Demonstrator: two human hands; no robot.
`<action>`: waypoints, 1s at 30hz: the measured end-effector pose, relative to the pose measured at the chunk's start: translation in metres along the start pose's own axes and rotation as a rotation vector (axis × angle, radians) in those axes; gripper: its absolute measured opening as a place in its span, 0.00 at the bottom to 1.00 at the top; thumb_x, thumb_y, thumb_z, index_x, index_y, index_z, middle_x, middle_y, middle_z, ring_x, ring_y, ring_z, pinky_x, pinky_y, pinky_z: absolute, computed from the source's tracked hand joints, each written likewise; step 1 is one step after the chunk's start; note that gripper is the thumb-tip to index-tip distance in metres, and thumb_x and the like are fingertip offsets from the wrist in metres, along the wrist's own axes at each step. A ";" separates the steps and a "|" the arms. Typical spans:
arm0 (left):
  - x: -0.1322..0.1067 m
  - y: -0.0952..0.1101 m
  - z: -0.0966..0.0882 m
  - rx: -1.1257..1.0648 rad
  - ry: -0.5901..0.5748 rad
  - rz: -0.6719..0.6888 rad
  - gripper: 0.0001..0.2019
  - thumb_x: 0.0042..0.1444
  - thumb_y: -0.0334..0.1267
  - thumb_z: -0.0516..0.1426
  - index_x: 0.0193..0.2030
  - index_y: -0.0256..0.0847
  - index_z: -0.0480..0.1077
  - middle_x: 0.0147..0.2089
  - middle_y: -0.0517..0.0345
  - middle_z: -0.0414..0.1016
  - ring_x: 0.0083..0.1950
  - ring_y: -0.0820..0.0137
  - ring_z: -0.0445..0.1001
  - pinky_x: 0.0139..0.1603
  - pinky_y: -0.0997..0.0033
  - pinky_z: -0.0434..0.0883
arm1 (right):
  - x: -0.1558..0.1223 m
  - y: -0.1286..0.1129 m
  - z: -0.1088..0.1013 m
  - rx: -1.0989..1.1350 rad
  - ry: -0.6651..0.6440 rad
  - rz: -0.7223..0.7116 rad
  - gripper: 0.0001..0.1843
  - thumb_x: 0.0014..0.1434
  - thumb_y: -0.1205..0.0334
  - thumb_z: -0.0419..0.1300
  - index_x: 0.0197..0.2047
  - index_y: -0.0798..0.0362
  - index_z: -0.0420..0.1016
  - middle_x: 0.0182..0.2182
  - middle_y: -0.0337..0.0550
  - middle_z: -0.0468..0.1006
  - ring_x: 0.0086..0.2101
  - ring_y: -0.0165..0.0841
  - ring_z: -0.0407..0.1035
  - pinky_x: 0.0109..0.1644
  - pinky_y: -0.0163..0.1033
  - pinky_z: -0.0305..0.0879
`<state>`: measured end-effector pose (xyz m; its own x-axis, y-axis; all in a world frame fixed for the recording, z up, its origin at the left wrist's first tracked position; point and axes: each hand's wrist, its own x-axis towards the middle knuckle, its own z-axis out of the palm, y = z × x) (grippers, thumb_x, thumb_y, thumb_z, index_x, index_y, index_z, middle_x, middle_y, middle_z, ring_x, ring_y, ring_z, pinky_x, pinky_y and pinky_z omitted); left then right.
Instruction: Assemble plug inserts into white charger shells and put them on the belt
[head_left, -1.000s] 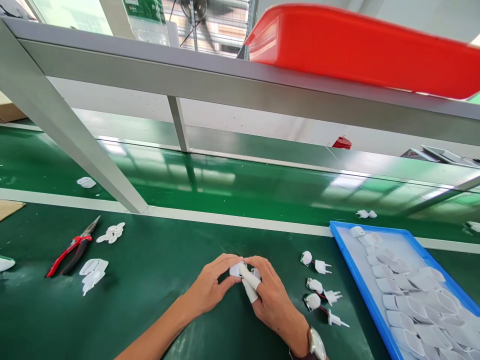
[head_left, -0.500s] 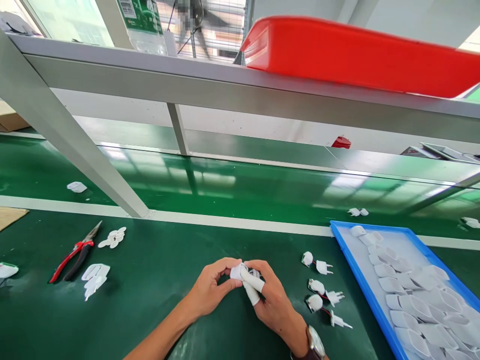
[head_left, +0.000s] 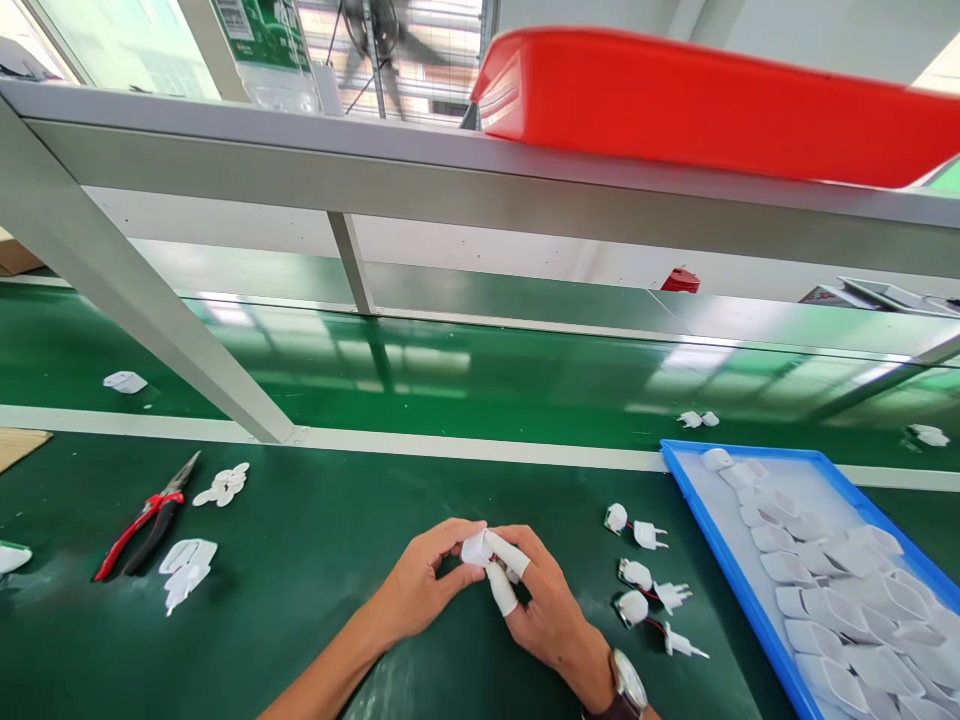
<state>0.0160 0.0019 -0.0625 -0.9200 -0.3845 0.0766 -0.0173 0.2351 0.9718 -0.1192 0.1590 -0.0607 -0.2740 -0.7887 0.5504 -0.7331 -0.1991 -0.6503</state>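
My left hand (head_left: 426, 580) pinches a small white plastic housing (head_left: 474, 549) between thumb and fingers, just above the green table. My right hand (head_left: 546, 598), with white finger covers on two digits and a watch on the wrist, closes on the same housing from the right. Its covered fingertips press at the housing's right side and hide part of it; whether a smaller part is between them I cannot make out. To the right lie several white plug parts (head_left: 646, 535) joined by short red and black wires to rounded white pieces (head_left: 632, 607).
A blue tray (head_left: 720, 570) of white plastic shells (head_left: 832, 610) stands right. Red-handled pliers (head_left: 147, 515), white discs (head_left: 223, 485) and white pieces (head_left: 187, 570) lie left. Behind runs a green belt (head_left: 450, 375) with white parts; a metal frame (head_left: 420, 180) above it carries a red bin (head_left: 675, 105).
The white parts on the belt have shifted left. My right fingers have moved slightly against the housing, which both hands still hold in the same place. The view has shifted a little.
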 end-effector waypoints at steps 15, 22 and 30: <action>0.032 0.007 -0.021 0.528 0.164 0.179 0.20 0.58 0.32 0.64 0.58 0.48 0.74 0.50 0.55 0.80 0.53 0.63 0.76 0.59 0.61 0.75 | -0.006 0.008 0.009 -0.382 0.216 -0.160 0.29 0.67 0.70 0.57 0.70 0.55 0.62 0.56 0.58 0.75 0.56 0.45 0.71 0.53 0.51 0.78; 0.139 -0.007 -0.110 0.647 0.585 0.041 0.10 0.56 0.35 0.61 0.44 0.38 0.75 0.43 0.47 0.79 0.41 0.58 0.79 0.47 0.54 0.78 | -0.015 0.023 0.017 -0.458 0.126 -0.234 0.24 0.65 0.72 0.51 0.64 0.55 0.69 0.52 0.56 0.79 0.50 0.45 0.75 0.49 0.49 0.80; 0.126 0.031 -0.124 0.667 0.804 0.015 0.16 0.53 0.46 0.61 0.44 0.38 0.75 0.42 0.45 0.81 0.43 0.51 0.80 0.48 0.48 0.78 | -0.024 0.038 0.032 -0.416 0.080 -0.268 0.17 0.59 0.70 0.55 0.50 0.54 0.76 0.49 0.56 0.80 0.47 0.45 0.74 0.47 0.49 0.78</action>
<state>-0.0519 -0.1499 0.0046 -0.3938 -0.8008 0.4513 -0.4462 0.5958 0.6678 -0.1209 0.1515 -0.1152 -0.0770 -0.6916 0.7181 -0.9660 -0.1266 -0.2255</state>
